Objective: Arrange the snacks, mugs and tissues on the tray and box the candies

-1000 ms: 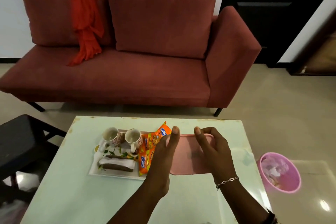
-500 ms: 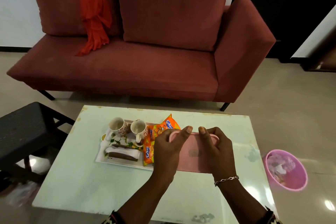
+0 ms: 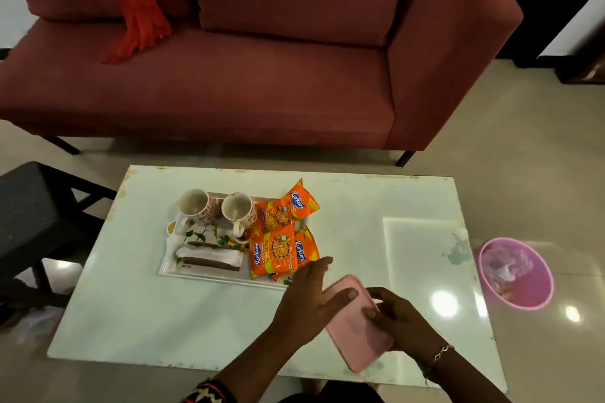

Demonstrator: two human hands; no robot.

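Observation:
A flat pink box (image 3: 358, 335) lies tilted near the table's front edge, gripped between both hands. My left hand (image 3: 307, 299) rests on its left side with the thumb across the lid. Its right side is held by my right hand (image 3: 397, 321). On the white floral tray (image 3: 170, 267) stand two patterned mugs (image 3: 196, 206) (image 3: 238, 210), with a tissue pack (image 3: 209, 258) at the front. Several orange snack packets (image 3: 278, 252) cover the tray's right part. No candies show.
The pale glass table (image 3: 409, 206) stands before a red sofa (image 3: 229, 75) with an orange scarf (image 3: 140, 0). A pink waste bin (image 3: 515, 273) sits on the floor to the right. A black stool (image 3: 36, 206) stands at the left.
Both hands have drawn the pink box away from the tray toward the table's front edge and turned it at an angle. The view has tipped downward.

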